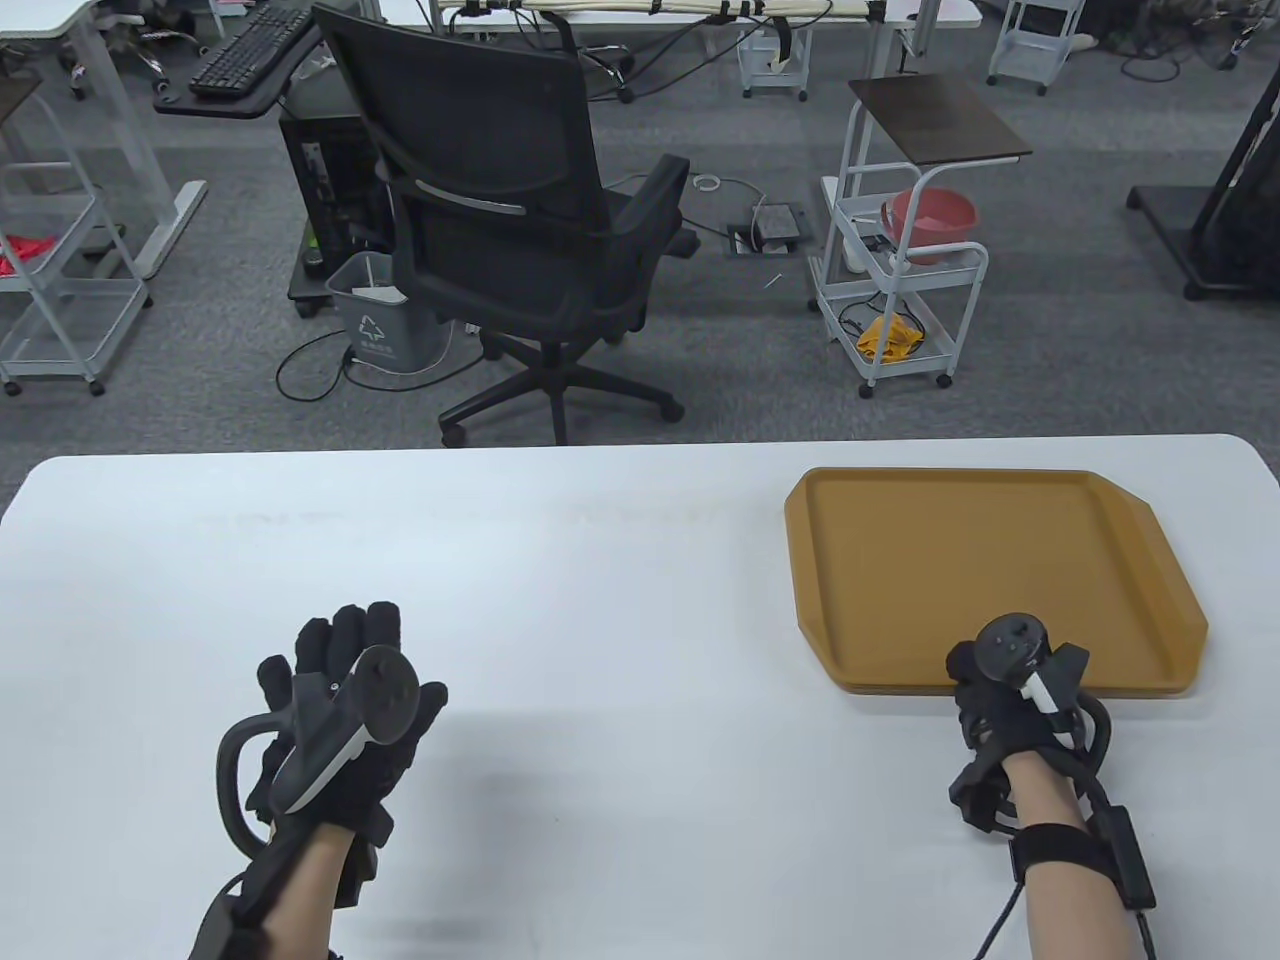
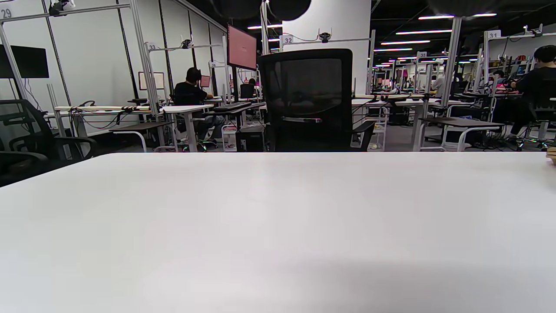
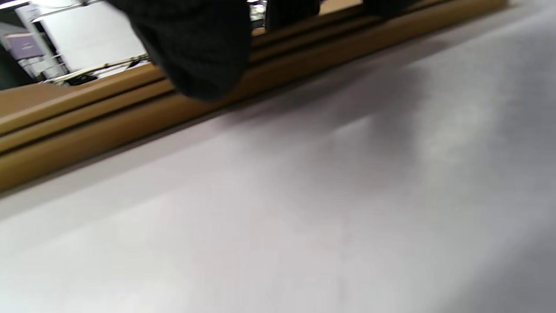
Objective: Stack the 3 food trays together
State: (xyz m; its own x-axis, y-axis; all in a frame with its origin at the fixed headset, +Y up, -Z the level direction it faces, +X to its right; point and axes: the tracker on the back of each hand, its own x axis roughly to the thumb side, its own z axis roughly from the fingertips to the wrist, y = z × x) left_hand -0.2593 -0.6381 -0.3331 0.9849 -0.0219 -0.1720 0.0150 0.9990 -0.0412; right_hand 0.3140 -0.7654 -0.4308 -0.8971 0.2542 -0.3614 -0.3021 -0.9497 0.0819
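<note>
Three brown food trays (image 1: 980, 570) lie stacked one inside another on the right of the white table (image 1: 600, 560). Their three rims show layered in the right wrist view (image 3: 87, 117). My right hand (image 1: 975, 665) is at the stack's near edge, with its gloved fingers (image 3: 195, 56) over and in front of the rims. I cannot tell whether they grip the stack. My left hand (image 1: 350, 640) is over the bare table at the left, fingers spread, holding nothing. In the left wrist view, a sliver of the stack (image 2: 551, 154) shows at the right edge.
A black office chair (image 1: 510, 210) stands just beyond the table's far edge. A white cart with a red basin (image 1: 925, 225) stands on the floor beyond the trays. The table's far edge (image 1: 640, 445) is behind the stack.
</note>
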